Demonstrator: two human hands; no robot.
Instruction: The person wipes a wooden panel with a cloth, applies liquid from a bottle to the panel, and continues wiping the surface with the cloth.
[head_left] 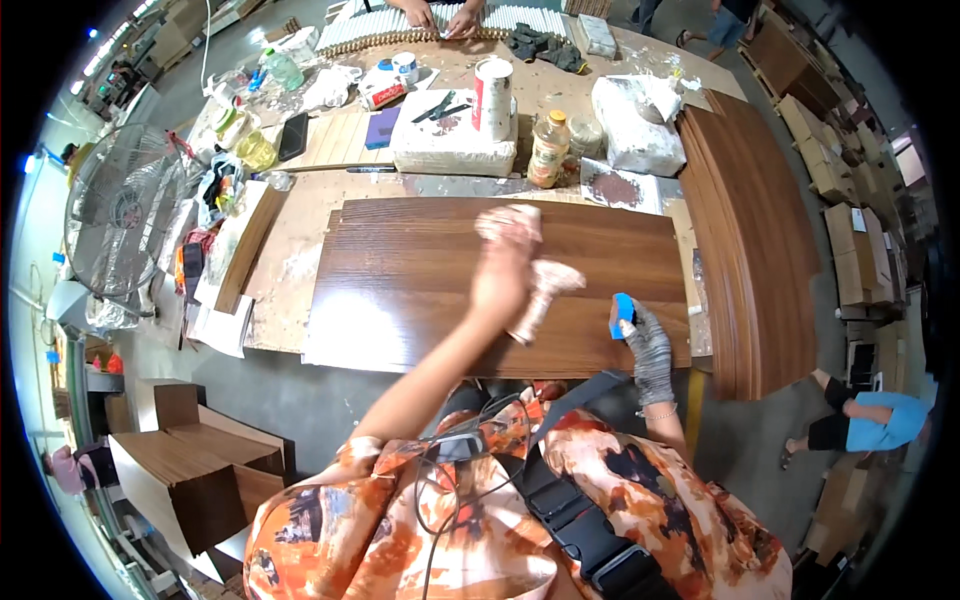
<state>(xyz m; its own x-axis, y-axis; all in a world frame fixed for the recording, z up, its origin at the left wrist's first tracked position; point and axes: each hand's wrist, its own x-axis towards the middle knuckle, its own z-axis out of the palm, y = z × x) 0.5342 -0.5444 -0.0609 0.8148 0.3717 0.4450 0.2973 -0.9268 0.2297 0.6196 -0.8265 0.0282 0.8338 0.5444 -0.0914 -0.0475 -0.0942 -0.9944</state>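
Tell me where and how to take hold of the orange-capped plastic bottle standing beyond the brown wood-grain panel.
The orange-capped plastic bottle is probably best gripped around its rounded body, below the cap, from the near side. It stands upright with its front unblocked beyond the flat brown wood-grain panel, while a bulky white wrapped block crowds its left.

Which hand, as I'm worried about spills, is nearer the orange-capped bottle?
Left. The left hand, on a cloth, is below and left of the bottle; the right hand is farther down, to its right.
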